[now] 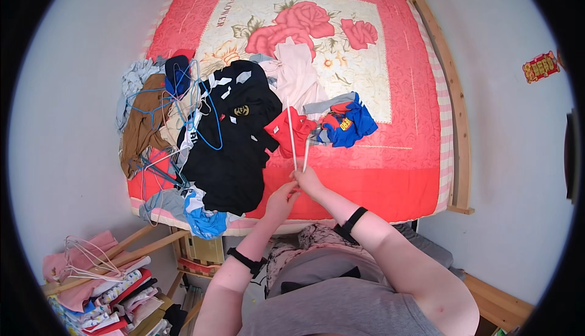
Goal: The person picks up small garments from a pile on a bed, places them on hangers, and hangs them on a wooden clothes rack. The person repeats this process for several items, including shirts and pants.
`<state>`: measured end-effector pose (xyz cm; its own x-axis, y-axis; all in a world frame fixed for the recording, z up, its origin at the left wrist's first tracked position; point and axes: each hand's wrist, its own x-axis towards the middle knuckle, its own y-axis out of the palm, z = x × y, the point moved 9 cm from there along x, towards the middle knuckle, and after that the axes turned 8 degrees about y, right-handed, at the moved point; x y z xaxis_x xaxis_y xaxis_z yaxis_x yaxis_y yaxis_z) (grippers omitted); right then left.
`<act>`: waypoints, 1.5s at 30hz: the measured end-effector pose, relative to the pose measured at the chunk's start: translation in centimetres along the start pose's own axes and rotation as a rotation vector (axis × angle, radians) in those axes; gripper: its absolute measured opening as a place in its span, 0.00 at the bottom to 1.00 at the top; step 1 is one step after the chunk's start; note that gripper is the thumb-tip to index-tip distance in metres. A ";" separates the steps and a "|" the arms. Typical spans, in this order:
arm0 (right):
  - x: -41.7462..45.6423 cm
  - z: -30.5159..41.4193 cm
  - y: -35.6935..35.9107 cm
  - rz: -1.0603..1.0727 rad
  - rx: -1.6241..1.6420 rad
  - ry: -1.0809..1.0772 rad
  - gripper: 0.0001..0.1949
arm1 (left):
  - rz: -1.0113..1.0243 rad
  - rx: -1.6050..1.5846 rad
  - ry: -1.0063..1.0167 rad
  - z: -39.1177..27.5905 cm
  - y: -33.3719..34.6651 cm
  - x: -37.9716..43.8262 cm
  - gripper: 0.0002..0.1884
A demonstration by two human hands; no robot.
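Note:
My right hand [307, 181] grips a thin white clothes hanger [292, 137] near the front of the bed, with two long bars running away from my fingers. The bars pass over a red garment [287, 130] that lies crumpled on the quilt. Just below and left of the right hand is my left hand [279, 201], fingers slightly apart, with nothing visible in it. Its fingertips are close to the right hand; whether they touch is unclear. Beyond the red garment lie a pale pink garment [297, 73] and a blue, red and grey garment [349, 123].
Black clothing [228, 162] is spread left of my hands. Further left, blue wire hangers [215, 139] tangle over brown trousers [148, 121]. A red flowered quilt [365, 189] covers the bed. At lower left, folded clothes [123, 299] and white hangers [84, 263] sit by a wooden frame [151, 249].

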<state>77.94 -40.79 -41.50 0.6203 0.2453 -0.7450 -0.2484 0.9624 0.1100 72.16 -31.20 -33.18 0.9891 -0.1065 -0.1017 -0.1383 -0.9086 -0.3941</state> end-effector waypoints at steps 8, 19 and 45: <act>9.7 -0.1 -14.7 -0.491 -0.204 -0.265 0.13 | 0.024 0.035 -0.225 6.6 -0.4 -4.4 0.24; 21.0 -3.5 -24.0 -0.771 -0.679 -0.237 0.11 | -0.051 -0.210 -0.487 11.5 -1.5 -9.7 0.22; -19.2 19.2 0.7 0.674 -0.079 -0.149 0.20 | -0.325 -0.109 0.257 -10.9 -10.0 -1.7 0.19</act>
<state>80.12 -42.57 -14.54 0.4057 0.8056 -0.4316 -0.6654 0.5841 0.4648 72.41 -26.36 -19.07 0.9628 0.1074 0.2480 0.1748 -0.9474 -0.2681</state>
